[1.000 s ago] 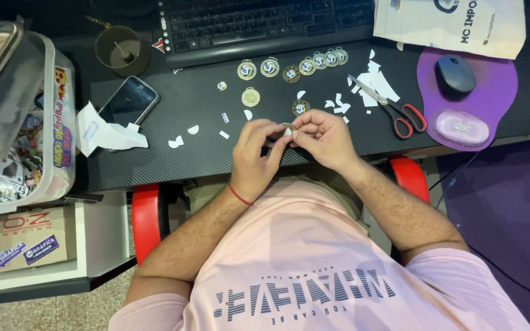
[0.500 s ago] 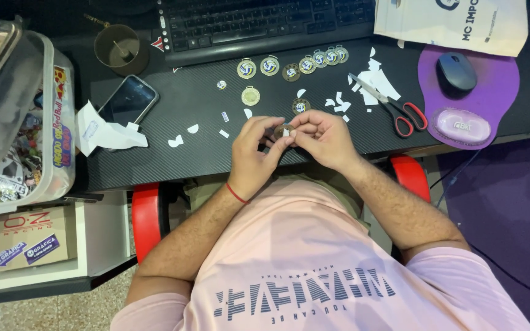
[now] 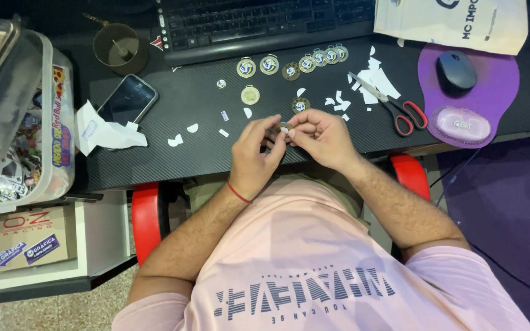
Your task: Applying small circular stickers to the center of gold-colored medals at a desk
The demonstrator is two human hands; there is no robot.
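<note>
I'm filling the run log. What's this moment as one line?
left hand: pinching medal | right hand: pinching same medal | desk: medals row, scissors, paper scraps

I see a small medal (image 3: 284,128) of dull golden metal pinched between my left hand (image 3: 254,156) and right hand (image 3: 323,138). The surface (image 3: 173,162) has a matt black weave texture. White paper scraps (image 3: 375,79) lie by scissors (image 3: 387,104) with steel blades and glossy red plastic handles.

A black desk (image 3: 173,156) stands over speckled tile floor (image 3: 50,315), beside a purple rug (image 3: 510,208).
</note>
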